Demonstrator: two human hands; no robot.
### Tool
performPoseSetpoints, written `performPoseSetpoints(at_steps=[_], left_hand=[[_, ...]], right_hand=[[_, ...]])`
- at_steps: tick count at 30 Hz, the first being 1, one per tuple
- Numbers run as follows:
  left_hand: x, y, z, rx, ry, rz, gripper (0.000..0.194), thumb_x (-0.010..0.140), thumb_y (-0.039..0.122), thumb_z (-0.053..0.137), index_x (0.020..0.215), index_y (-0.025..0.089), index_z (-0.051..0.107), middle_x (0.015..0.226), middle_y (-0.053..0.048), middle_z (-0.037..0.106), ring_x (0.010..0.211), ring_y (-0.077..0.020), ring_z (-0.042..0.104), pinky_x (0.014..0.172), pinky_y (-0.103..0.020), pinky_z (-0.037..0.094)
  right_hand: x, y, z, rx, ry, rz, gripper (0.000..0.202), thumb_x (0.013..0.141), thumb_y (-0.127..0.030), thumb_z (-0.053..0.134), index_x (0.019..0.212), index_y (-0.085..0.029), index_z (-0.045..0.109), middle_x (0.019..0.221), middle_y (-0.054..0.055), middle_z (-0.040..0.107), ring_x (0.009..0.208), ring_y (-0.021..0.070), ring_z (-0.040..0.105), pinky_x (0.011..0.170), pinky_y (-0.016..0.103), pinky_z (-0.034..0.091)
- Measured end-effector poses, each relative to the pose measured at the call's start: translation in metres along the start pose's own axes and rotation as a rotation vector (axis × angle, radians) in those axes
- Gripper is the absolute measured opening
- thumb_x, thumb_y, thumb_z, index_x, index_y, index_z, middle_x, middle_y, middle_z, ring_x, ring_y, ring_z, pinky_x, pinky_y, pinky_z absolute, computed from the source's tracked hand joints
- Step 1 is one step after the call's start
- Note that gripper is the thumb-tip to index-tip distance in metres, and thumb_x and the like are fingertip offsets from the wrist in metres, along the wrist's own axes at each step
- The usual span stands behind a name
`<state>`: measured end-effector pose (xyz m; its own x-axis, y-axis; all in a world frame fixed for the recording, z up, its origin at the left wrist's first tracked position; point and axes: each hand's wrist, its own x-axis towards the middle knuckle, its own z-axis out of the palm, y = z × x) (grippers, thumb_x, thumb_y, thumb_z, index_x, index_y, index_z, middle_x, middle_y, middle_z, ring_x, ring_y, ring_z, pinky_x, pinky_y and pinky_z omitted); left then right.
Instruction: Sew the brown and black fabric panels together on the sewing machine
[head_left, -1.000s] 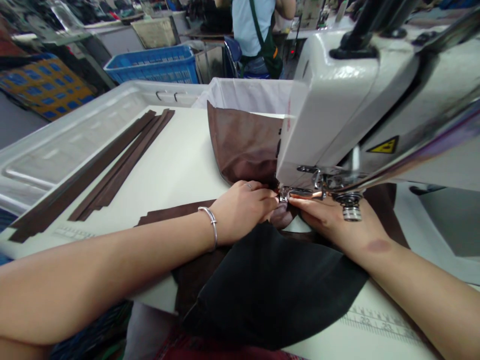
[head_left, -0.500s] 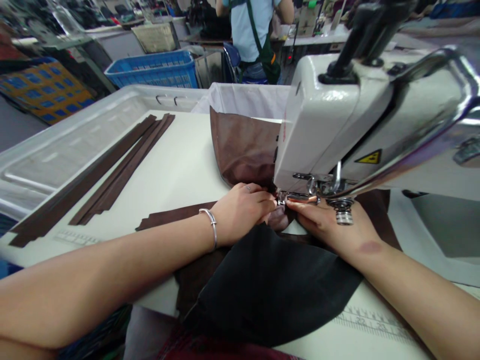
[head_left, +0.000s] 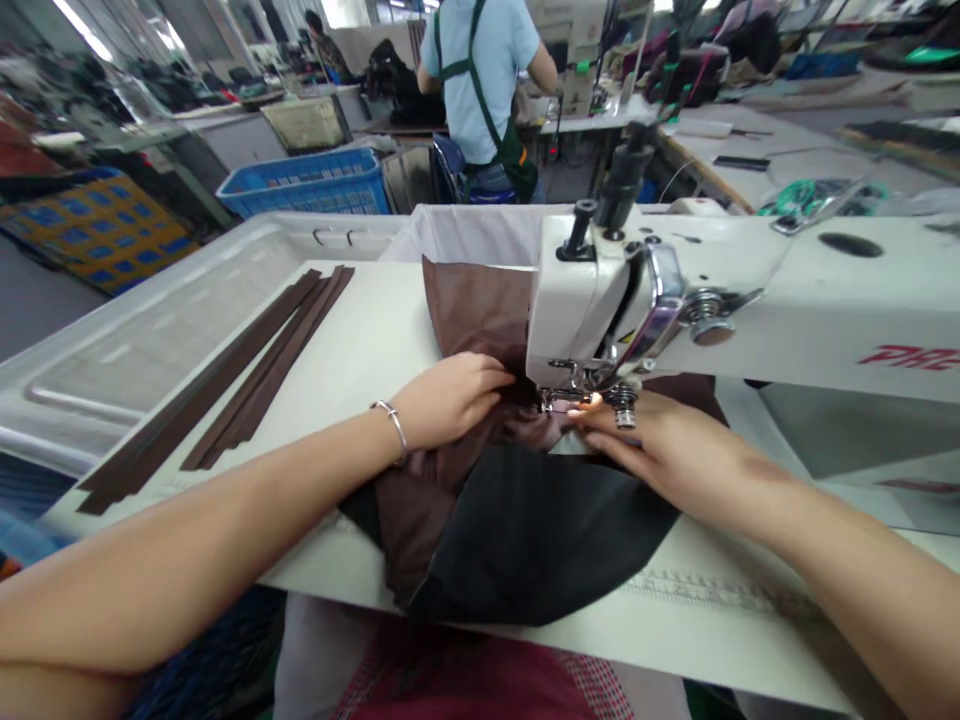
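Brown leather-like material runs under the needle and presser foot of a white sewing machine. My left hand, with a silver bangle at the wrist, is left of the foot, its fingers curled closed on the brown material. To the right of the foot, my right hand presses on the work, its fingers stretched toward the needle and the thumb apart. The machine's parts hide some of its fingers. A black curved panel lies in front of the needle, toward the table's near edge.
Several dark brown strips lie on the white tabletop at left. A clear plastic bin stands beyond them. Farther back are a blue crate, a yellow-and-blue crate and a seated person.
My left hand has moved left, away from the presser foot, and more brown material shows bunched below it. My right hand stays beside the foot. The view has pulled back, showing more of the machine.
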<state>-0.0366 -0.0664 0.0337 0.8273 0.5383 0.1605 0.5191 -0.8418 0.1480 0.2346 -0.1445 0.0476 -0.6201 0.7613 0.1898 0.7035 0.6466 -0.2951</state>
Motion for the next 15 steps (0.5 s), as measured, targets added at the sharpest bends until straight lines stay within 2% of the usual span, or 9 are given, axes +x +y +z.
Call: performPoseSetpoints(at_steps=[3, 5, 6, 8, 11, 13, 14, 15], left_hand=[[-0.016, -0.005, -0.007, 0.227, -0.011, -0.150, 0.037, 0.094, 0.024, 0.042, 0.128, 0.014, 0.051, 0.123, -0.013, 0.056, 0.112, -0.0235, 0.053, 0.097, -0.040, 0.042], [-0.027, 0.009, -0.009, 0.333, -0.101, -0.210, 0.031, 0.094, 0.026, 0.042, 0.115, 0.011, 0.060, 0.107, -0.014, 0.061, 0.099, -0.0247, 0.058, 0.087, -0.039, 0.047], [-0.031, 0.022, -0.011, 0.357, -0.154, -0.222, 0.029, 0.093, 0.026, 0.042, 0.104, 0.010, 0.064, 0.097, -0.013, 0.063, 0.092, -0.0242, 0.060, 0.081, -0.038, 0.048], [-0.036, 0.053, -0.019, 0.332, -0.261, -0.199, 0.028, 0.092, 0.025, 0.042, 0.085, 0.011, 0.066, 0.082, -0.011, 0.064, 0.079, -0.0226, 0.062, 0.072, -0.035, 0.049], [-0.031, 0.096, -0.039, 0.138, -0.429, -0.066, 0.024, 0.088, 0.022, 0.048, 0.079, 0.013, 0.067, 0.078, -0.009, 0.067, 0.072, -0.0213, 0.065, 0.067, -0.032, 0.050], [-0.021, 0.107, -0.052, -0.087, -0.556, 0.058, 0.019, 0.087, 0.019, 0.051, 0.086, 0.015, 0.069, 0.080, -0.005, 0.071, 0.071, -0.0176, 0.066, 0.069, -0.027, 0.051], [-0.015, 0.106, -0.056, -0.211, -0.587, 0.110, 0.020, 0.087, 0.017, 0.051, 0.093, 0.016, 0.070, 0.083, -0.003, 0.072, 0.071, -0.0147, 0.066, 0.070, -0.024, 0.051], [-0.009, 0.103, -0.057, -0.310, -0.564, 0.150, 0.022, 0.088, 0.014, 0.050, 0.100, 0.018, 0.069, 0.087, -0.001, 0.072, 0.073, -0.0123, 0.066, 0.073, -0.022, 0.051]], right_hand=[[-0.019, -0.051, -0.014, 0.082, 0.049, 0.030, 0.036, 0.096, -0.043, 0.041, 0.123, -0.025, 0.058, 0.119, 0.004, 0.064, 0.109, 0.0200, 0.057, 0.094, 0.037, 0.045], [-0.027, -0.074, -0.019, 0.068, 0.019, 0.032, 0.048, 0.092, -0.056, 0.043, 0.124, -0.024, 0.058, 0.110, 0.006, 0.067, 0.101, 0.0227, 0.061, 0.096, 0.043, 0.043], [-0.030, -0.078, -0.021, 0.034, -0.007, 0.044, 0.050, 0.090, -0.060, 0.043, 0.120, -0.024, 0.061, 0.102, 0.006, 0.069, 0.095, 0.0235, 0.063, 0.097, 0.046, 0.043], [-0.034, -0.072, -0.026, -0.067, -0.056, 0.083, 0.048, 0.091, -0.062, 0.040, 0.107, -0.026, 0.068, 0.089, 0.005, 0.071, 0.086, 0.0240, 0.065, 0.096, 0.050, 0.041], [-0.041, -0.041, -0.037, -0.203, -0.100, 0.109, 0.045, 0.088, -0.064, 0.044, 0.097, -0.029, 0.071, 0.087, 0.004, 0.071, 0.086, 0.0261, 0.065, 0.092, 0.052, 0.042], [-0.047, -0.022, -0.043, -0.256, -0.100, 0.110, 0.045, 0.083, -0.066, 0.050, 0.099, -0.029, 0.071, 0.091, 0.003, 0.071, 0.089, 0.0268, 0.064, 0.095, 0.054, 0.038], [-0.051, -0.014, -0.044, -0.272, -0.089, 0.113, 0.044, 0.083, -0.065, 0.051, 0.099, -0.029, 0.070, 0.094, 0.003, 0.071, 0.090, 0.0266, 0.064, 0.098, 0.055, 0.035], [-0.055, -0.008, -0.044, -0.282, -0.066, 0.114, 0.042, 0.085, -0.063, 0.050, 0.101, -0.028, 0.070, 0.097, 0.003, 0.071, 0.094, 0.0264, 0.063, 0.101, 0.055, 0.032]])
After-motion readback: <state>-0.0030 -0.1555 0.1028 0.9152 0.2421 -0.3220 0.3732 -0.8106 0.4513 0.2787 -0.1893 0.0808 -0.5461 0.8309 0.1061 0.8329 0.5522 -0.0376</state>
